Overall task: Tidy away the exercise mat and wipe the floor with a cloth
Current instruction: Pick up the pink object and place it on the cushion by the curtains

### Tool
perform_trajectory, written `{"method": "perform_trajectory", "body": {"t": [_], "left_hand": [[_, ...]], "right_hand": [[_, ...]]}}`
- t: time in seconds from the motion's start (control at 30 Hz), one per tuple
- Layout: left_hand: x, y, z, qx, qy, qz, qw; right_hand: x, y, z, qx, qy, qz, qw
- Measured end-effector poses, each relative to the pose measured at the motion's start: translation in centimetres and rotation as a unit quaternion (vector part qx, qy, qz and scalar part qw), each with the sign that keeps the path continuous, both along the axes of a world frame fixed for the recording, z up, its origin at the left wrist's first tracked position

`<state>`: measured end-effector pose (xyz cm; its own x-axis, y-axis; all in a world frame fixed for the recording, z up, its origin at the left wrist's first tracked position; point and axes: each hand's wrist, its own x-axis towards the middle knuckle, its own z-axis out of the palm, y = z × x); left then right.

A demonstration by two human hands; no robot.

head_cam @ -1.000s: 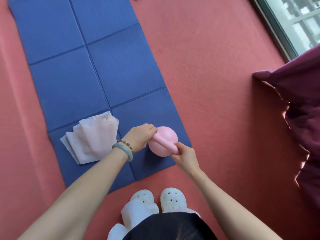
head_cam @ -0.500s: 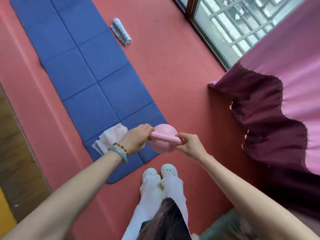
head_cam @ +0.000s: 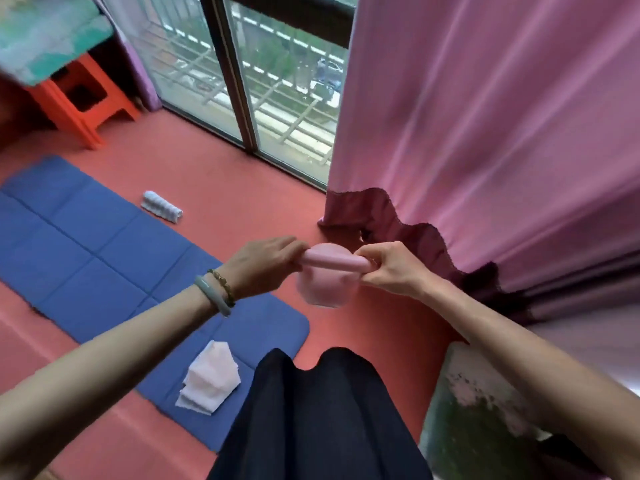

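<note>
Head camera, looking down: the blue exercise mat (head_cam: 104, 258) lies unfolded and flat on the red floor (head_cam: 242, 188). Its creased panels run on a long axis from a rounded near corner by the person's legs away to the far left. A pale folded cloth (head_cam: 211, 382) rests on the mat's near end, and a rolled striped towel (head_cam: 161, 206) lies on the bare floor just beside the mat's far long edge; which of the two is meant for wiping cannot be told. Both hands are occupied above and to the right of the mat. The left hand (head_cam: 263, 268), with bracelets (head_cam: 214, 292) at the wrist, and the right hand (head_cam: 388, 268) each curl round one end of the handle (head_cam: 334, 263) of a pink kettlebell (head_cam: 329, 289). They hold it in the air over the floor off the mat's right edge, close to the dark hem of a pink curtain (head_cam: 485, 133). A sliding glass door (head_cam: 277, 98) and an orange stool (head_cam: 79, 98) stand beyond. The mat lies down and to the person's left, so the left hand is the nearer one. By the look of it, the weight must be set down clear of the mat and the cloth lifted off before any folding along those creases can begin.
</note>
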<state>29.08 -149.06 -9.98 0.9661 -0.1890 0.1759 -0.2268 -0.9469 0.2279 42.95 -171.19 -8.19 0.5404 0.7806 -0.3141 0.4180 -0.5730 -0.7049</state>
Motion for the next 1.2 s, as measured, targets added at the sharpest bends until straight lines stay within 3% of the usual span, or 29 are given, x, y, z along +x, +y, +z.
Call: {"method": "perform_trajectory", "body": {"t": [0.3,0.73,0.83,1.0,1.2], "left_hand": [[9.9,-11.7,7.8,0.027,-0.042,-0.19,0.981],[20.9,-37.7,7.9,0.02,0.009,-0.409,0.912],[23.8,-45.1,7.7,0.04,0.034,-0.51,0.859],[25.1,-48.3,6.7,0.04,0.024,-0.552,0.832],[30.1,-55.6,4.8,0.066,0.065,-0.674,0.733]], "right_hand": [[1.5,-15.3,8.1,0.03,-0.012,-0.153,0.988],[-0.3,-40.3,9.1,-0.029,-0.018,-0.368,0.929],[-1.6,-45.8,8.0,-0.051,-0.021,-0.467,0.883],[-2.2,-47.4,7.8,-0.079,0.007,-0.485,0.871],[-2.9,-49.7,5.8,-0.086,0.043,-0.596,0.797]]}}
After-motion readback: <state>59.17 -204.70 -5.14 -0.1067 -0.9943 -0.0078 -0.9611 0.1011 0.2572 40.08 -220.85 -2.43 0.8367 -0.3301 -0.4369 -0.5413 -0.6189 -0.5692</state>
